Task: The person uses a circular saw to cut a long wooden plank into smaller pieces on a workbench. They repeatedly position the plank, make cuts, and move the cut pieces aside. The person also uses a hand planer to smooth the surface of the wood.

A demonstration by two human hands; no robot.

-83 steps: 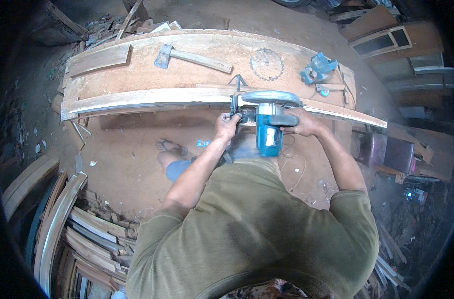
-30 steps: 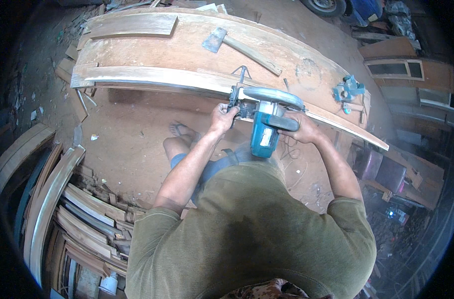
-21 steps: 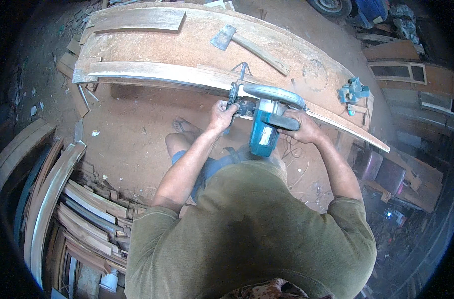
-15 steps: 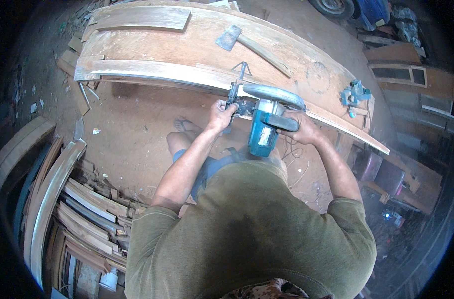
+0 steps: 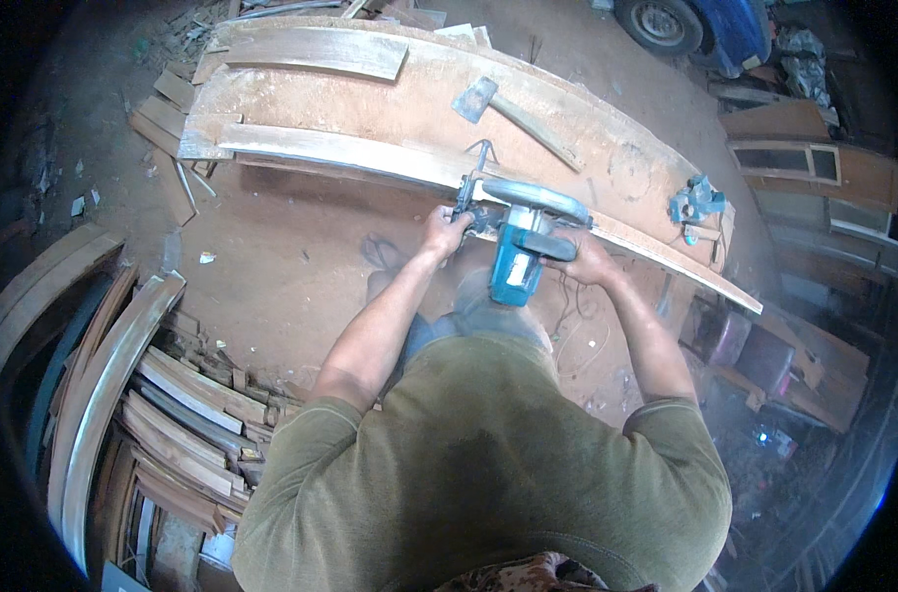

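Note:
A teal circular saw [image 5: 516,266] with a grey blade guard rests on a long, narrow plank [image 5: 340,148] at the near edge of the workbench. My right hand [image 5: 585,257] is wrapped around the saw's dark handle. At the front of the saw's base plate, my left hand [image 5: 445,233] pinches the black edge guide [image 5: 466,193], its fingers partly hidden. Beyond the saw, a hatchet [image 5: 518,120] with a wooden handle lies on the bench. The blade's contact with the wood is hidden by the guard.
The workbench [image 5: 321,99] carries another board [image 5: 316,51] at its far left and a teal power planer [image 5: 697,201] at its right end. Stacked curved wood strips [image 5: 187,414] stand at my left. A cord [image 5: 570,306] lies on the dirt floor.
The saw has slid a little to the left along the plank, with both hands still on it. My view has shifted, so the bench appears lower and further right.

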